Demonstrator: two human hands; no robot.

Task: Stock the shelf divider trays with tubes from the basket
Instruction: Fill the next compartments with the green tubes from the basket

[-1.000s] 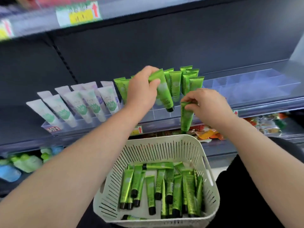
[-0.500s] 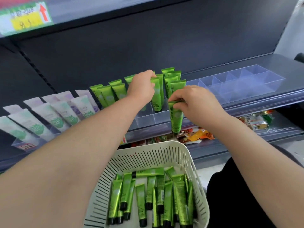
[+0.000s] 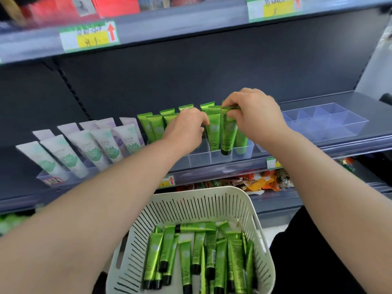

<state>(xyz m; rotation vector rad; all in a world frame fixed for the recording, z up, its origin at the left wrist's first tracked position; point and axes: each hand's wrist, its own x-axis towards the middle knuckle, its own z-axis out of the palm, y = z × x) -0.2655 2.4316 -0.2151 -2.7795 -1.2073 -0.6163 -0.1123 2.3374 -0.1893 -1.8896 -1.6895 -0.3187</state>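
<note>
Risk note: the green tube (image 3: 228, 132) hangs cap-down with its black cap at the front wall of the clear divider tray (image 3: 201, 159), and I cannot tell whether the cap sits inside a cell or against the wall. If it catches on the wall or a partition, a downward push would likely buckle the soft body or tip it forward off the shelf edge. The basket (image 3: 212, 197) sits directly below and would probably catch it. Second risk: the standing tubes (image 3: 156, 126) lean back in tight rows, so a sideways nudge from either wrist could topple several. Release should wait until the cap is seated. Pose: the right hand (image 3: 254, 115) is raised over the tray, knuckles up, thumb and fingertips pinching the crimped top end of the tube. The left hand (image 3: 184, 130) reaches in from the left, fingers curled, tips against the neighbouring tube (image 3: 213, 132); whether it pinches or only steadies it, cannot tell. Both forearms extend straight over the basket. Stock remaining: many loose tubes (image 3: 186, 253) lie in the basket. A second tray (image 3: 326, 124) to the right holds no tubes; white tubes (image 3: 106, 145) fill the left tray.
</note>
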